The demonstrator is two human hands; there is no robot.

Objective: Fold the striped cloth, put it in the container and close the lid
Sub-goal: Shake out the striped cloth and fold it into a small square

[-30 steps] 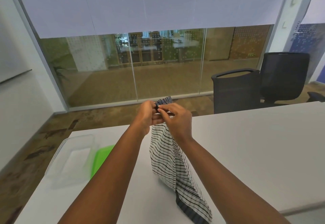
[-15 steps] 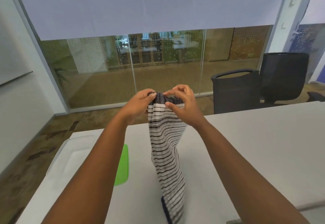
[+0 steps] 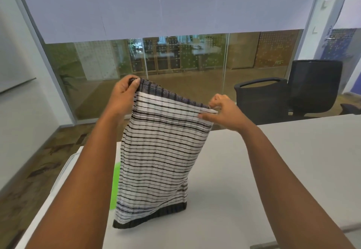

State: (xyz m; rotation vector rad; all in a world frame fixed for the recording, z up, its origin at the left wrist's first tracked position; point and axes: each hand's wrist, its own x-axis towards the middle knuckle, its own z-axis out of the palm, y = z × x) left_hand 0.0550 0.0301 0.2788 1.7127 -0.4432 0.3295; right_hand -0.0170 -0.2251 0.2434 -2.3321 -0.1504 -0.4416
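The white cloth with black stripes [image 3: 160,155] hangs spread out in the air above the white table [image 3: 273,170]. My left hand [image 3: 125,90] pinches its top left corner and my right hand [image 3: 220,110] pinches its top right corner, held lower. The cloth's dark bottom hem hangs just over the tabletop. The clear container [image 3: 67,168] stands at the table's left end, mostly hidden behind my left forearm. A strip of its green lid [image 3: 115,186] shows between my forearm and the cloth.
Two black office chairs [image 3: 293,92] stand behind the table's far right edge. A glass wall runs across the back. The table's left edge drops to a brown patterned floor [image 3: 39,170].
My hands have moved apart along the top edge, the left up and left, the right to the right. The bunched cloth has opened into a flat sheet.
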